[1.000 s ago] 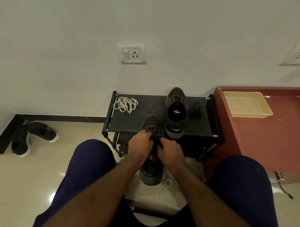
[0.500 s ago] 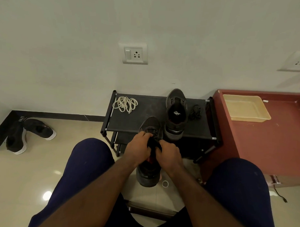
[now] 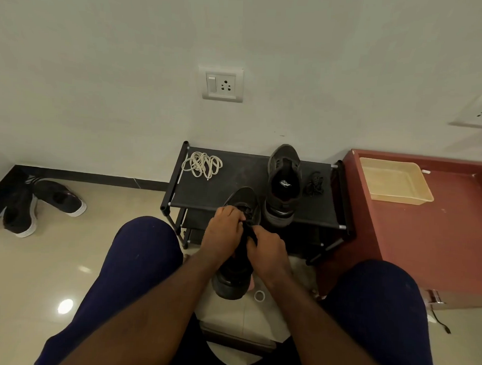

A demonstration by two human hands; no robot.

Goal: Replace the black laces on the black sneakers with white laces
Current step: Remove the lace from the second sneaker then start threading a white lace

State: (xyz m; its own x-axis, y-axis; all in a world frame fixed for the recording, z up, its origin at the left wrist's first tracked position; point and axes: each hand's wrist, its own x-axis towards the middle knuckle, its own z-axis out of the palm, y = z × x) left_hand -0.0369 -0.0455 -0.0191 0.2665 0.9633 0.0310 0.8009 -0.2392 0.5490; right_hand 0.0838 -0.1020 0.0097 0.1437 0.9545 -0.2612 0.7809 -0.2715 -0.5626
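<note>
A black sneaker (image 3: 235, 275) sits between my knees, its toe leaning on the front edge of the black shoe rack (image 3: 228, 190). My left hand (image 3: 223, 237) and my right hand (image 3: 267, 251) both curl over its lacing area and pinch the black lace there; the lace itself is mostly hidden by my fingers. The second black sneaker (image 3: 283, 181) stands on the rack with no lace visible in it. A removed black lace (image 3: 314, 183) lies bunched to its right. A coil of white laces (image 3: 203, 164) lies at the rack's back left.
A reddish-brown cabinet (image 3: 429, 232) stands right of the rack with a beige tray (image 3: 395, 185) on top. Another pair of black shoes with white soles (image 3: 39, 205) lies on the tiled floor at left. A small white ring (image 3: 259, 295) lies on the floor by the sneaker's heel.
Both hands stay on the sneaker's lacing area with small finger movements. The sneaker and the view have shifted slightly; nothing on the rack has moved.
</note>
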